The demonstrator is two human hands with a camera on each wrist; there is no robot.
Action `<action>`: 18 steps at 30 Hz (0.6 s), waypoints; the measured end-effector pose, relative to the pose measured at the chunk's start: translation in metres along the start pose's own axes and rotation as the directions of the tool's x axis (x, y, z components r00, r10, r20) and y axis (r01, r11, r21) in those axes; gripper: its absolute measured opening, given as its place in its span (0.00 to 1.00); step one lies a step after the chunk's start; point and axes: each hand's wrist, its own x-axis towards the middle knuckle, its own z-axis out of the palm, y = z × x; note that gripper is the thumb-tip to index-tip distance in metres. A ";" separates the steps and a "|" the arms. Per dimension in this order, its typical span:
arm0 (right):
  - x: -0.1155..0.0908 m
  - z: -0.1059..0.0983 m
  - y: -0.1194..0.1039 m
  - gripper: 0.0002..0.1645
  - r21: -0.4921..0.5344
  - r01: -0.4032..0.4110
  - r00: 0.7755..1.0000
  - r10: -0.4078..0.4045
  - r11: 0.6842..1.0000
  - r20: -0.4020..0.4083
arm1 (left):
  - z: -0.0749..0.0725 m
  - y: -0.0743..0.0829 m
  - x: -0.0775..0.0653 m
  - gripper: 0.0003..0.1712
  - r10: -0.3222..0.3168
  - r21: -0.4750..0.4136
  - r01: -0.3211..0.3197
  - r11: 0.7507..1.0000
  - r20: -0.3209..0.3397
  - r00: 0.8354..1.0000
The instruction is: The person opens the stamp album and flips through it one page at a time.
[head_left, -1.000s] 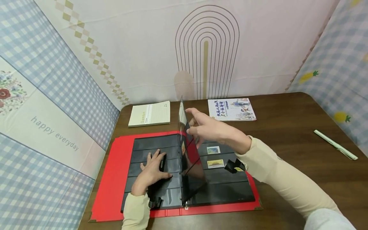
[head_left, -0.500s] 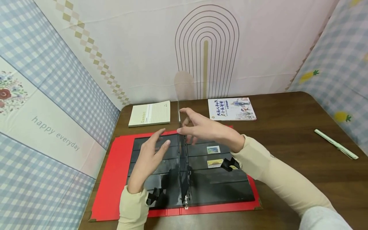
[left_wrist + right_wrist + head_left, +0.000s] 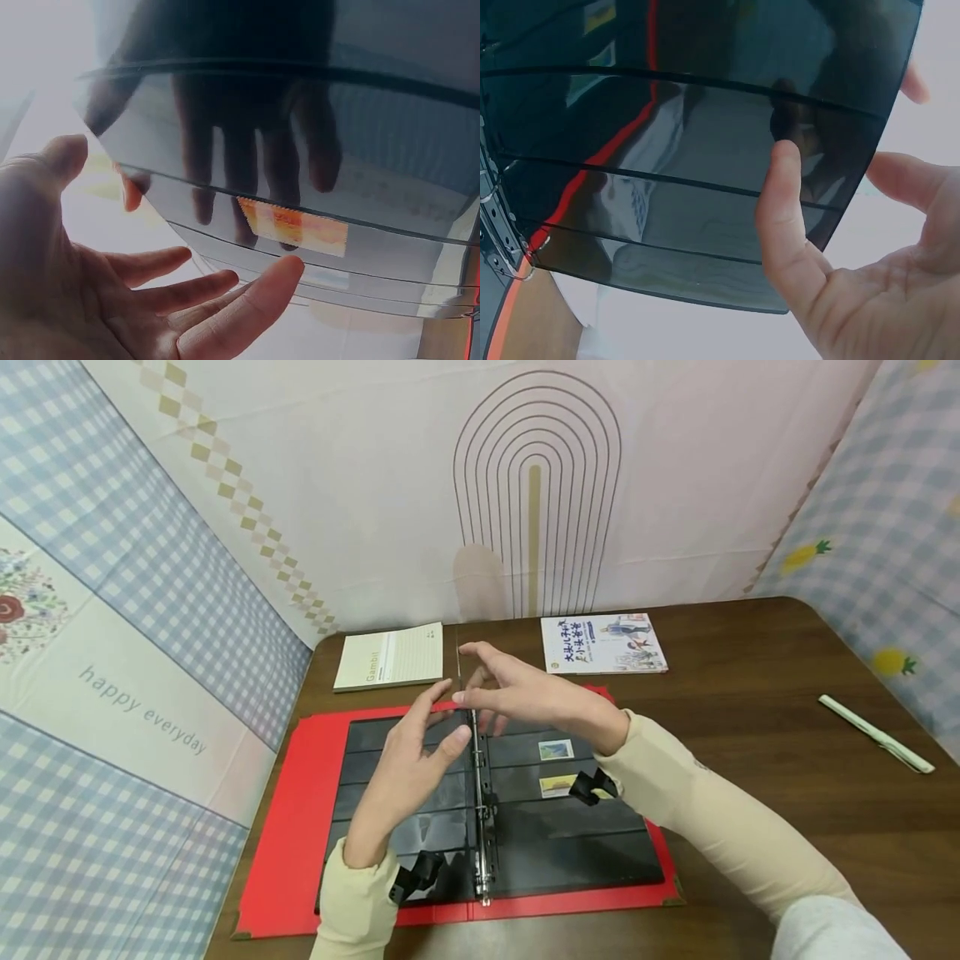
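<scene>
A red ring-binder stamp album (image 3: 279,827) lies spread on the table, with black pocketed pages on both sides of its metal rings (image 3: 481,827). One black album page (image 3: 705,202) stands upright, nearly edge-on in the head view. My right hand (image 3: 525,695) pinches that page near its outer edge, fingers and thumb on opposite faces. My left hand (image 3: 408,764) hovers on the page's left side, fingers spread, holding nothing; its reflection shows in the glossy page. An orange stamp (image 3: 292,225) sits in a pocket there. Two stamps, one blue-green (image 3: 556,750) and one yellow (image 3: 557,786), lie in the right-hand page.
Behind the album are a Gambit notebook (image 3: 390,657) at the left and a picture-covered booklet (image 3: 604,644) at the right. A pale green pen (image 3: 876,734) lies far right on the brown table (image 3: 750,710). Patterned cloth (image 3: 360,485) hangs around the table.
My right hand has swung the page from leaning right to upright, moving left with it. My left hand has lifted off the left page and come up and right toward the raised page.
</scene>
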 end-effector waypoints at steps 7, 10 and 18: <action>0.002 -0.002 0.003 0.40 0.019 0.004 1.000 -0.004 1.000 0.007 | -0.004 0.000 -0.005 0.37 -0.016 -0.086 0.012 0.996 -0.048 0.999; 0.001 -0.004 0.006 0.37 0.023 0.011 1.000 -0.011 1.000 0.004 | -0.009 -0.005 -0.010 0.34 -0.002 -0.108 -0.008 0.994 -0.089 0.996; -0.002 -0.013 0.021 0.32 0.000 0.026 1.000 -0.026 1.000 -0.016 | -0.022 -0.020 -0.025 0.27 0.042 -0.153 -0.073 0.985 -0.198 0.979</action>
